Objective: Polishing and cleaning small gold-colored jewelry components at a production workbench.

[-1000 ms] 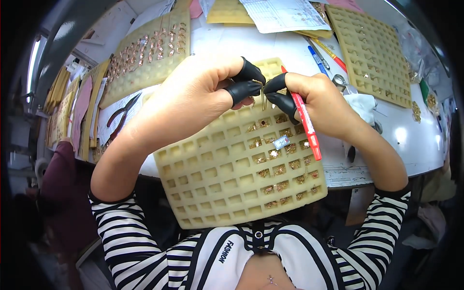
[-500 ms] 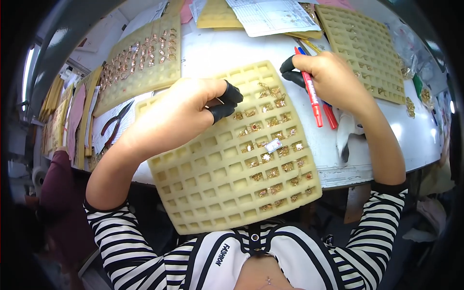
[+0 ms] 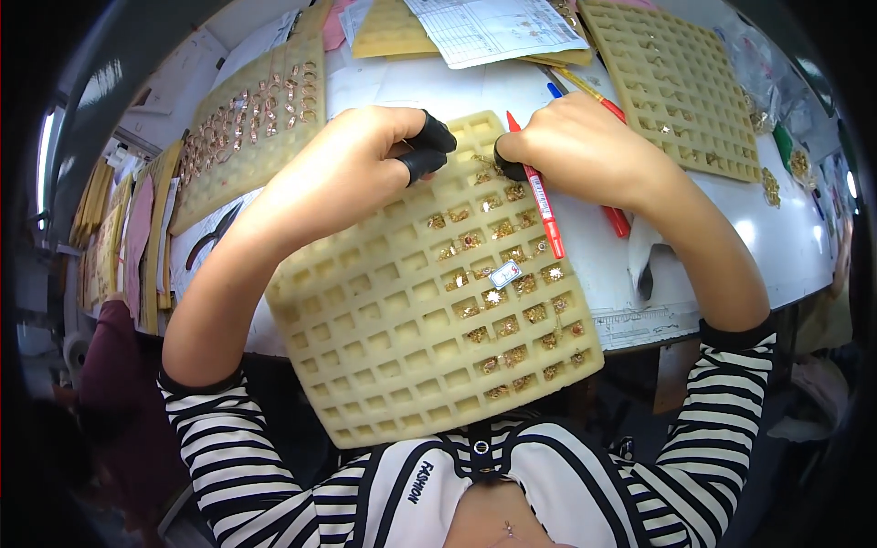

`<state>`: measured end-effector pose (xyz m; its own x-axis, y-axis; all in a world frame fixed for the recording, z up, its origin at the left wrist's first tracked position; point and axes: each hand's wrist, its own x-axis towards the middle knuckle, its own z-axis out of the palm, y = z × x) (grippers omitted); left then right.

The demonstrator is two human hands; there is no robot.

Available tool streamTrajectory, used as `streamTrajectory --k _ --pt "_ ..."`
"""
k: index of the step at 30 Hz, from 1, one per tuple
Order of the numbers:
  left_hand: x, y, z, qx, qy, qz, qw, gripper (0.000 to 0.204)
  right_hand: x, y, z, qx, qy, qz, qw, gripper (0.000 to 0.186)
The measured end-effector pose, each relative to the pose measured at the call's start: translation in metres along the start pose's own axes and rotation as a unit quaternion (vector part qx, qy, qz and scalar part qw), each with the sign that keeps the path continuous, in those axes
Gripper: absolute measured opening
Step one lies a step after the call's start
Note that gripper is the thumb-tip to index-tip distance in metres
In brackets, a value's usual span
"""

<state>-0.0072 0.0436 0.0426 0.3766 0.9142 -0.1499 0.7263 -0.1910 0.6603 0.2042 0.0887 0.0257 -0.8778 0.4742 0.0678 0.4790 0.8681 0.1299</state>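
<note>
A yellow foam tray [image 3: 384,315] with rows of square pockets lies tilted before me. Gold-coloured jewellery pieces [image 3: 505,326] fill pockets on its right side; several have pale or red stones. A small white tag [image 3: 504,274] rests among them. Over the tray's far left part, my left hand [image 3: 388,146] is closed, its black-covered fingertips pinched; what is between them is hidden. My right hand [image 3: 585,151], also in black finger covers, grips a red pen [image 3: 543,205]. Its fingertips reach the jewellery at the tray's far right edge.
At the back left stands a foam tray [image 3: 219,178] of rose-gold rings; another foam tray [image 3: 681,100] is at the back right. Papers [image 3: 498,27] lie at the far side. Red-handled pliers [image 3: 212,239] sit left, a second red pen [image 3: 617,221] right.
My right hand has moved left with the red pen, onto the tray's far right edge. My left hand has shifted slightly away from me. The view has moved a little.
</note>
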Motion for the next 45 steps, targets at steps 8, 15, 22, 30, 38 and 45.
streamTrajectory --k 8,15,22,30,38,45 --pt "0.022 -0.005 0.015 -0.128 0.000 0.070 0.989 0.033 -0.005 0.014 -0.005 0.202 0.068 0.097 0.972 0.005" --pt "0.027 0.011 0.011 -0.275 -0.088 0.068 0.955 0.030 -0.017 0.024 -0.018 0.488 0.266 0.098 0.826 0.018" --pt "0.007 -0.004 0.000 -0.120 -0.030 0.002 0.992 0.017 -0.024 0.007 -0.038 0.494 0.393 0.164 0.758 0.012" --pt "-0.015 0.005 -0.005 -0.078 0.021 -0.026 0.996 0.013 -0.015 0.001 0.005 0.520 0.194 0.107 0.825 0.020" --pt "-0.016 -0.001 -0.004 -0.059 0.012 -0.032 0.998 0.015 -0.005 -0.013 0.022 0.217 0.150 0.090 0.960 0.007" --pt "-0.017 -0.004 -0.002 -0.043 0.009 -0.029 0.999 0.017 -0.023 0.000 -0.006 0.206 0.009 0.100 0.973 0.009"
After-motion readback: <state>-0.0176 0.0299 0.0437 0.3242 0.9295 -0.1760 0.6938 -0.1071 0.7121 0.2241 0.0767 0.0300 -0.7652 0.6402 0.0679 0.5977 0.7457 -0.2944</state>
